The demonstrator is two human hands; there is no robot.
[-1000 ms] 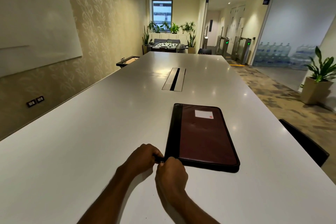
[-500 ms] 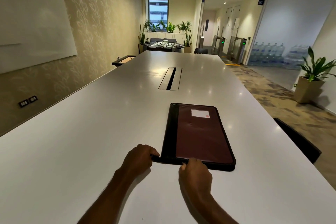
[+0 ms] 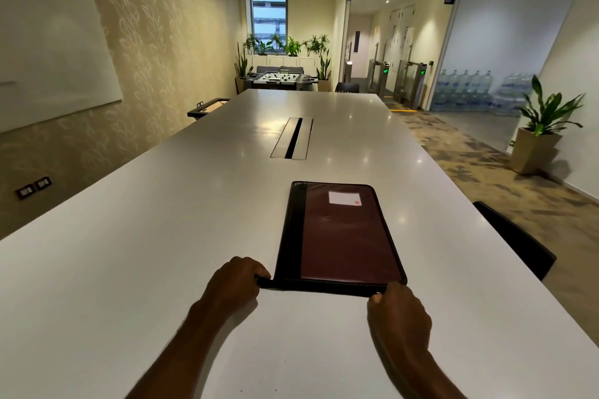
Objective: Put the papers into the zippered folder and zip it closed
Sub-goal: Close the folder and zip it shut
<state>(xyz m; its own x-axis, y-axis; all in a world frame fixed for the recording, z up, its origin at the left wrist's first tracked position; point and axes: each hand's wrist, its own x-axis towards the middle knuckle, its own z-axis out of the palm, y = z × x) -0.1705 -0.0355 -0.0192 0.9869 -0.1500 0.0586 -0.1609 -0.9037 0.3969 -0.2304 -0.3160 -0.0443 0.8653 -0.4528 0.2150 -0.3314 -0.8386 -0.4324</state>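
A dark maroon zippered folder (image 3: 343,236) with a black spine strip and a white label lies flat and closed on the white table (image 3: 146,253). My left hand (image 3: 235,282) pinches the folder's near left corner, at the black zipper end. My right hand (image 3: 397,308) pinches the zipper pull at the near right corner of the folder's front edge. No papers are visible; the folder's inside is hidden.
A cable slot (image 3: 291,138) is set into the table beyond the folder. A black chair back (image 3: 515,240) stands at the table's right edge. A potted plant (image 3: 538,136) sits on the carpet at right. A whiteboard (image 3: 48,48) hangs on the left wall.
My right hand has slid the zipper pull rightward along the folder's near edge, from the left corner to the right corner. My left hand has stayed holding the left corner.
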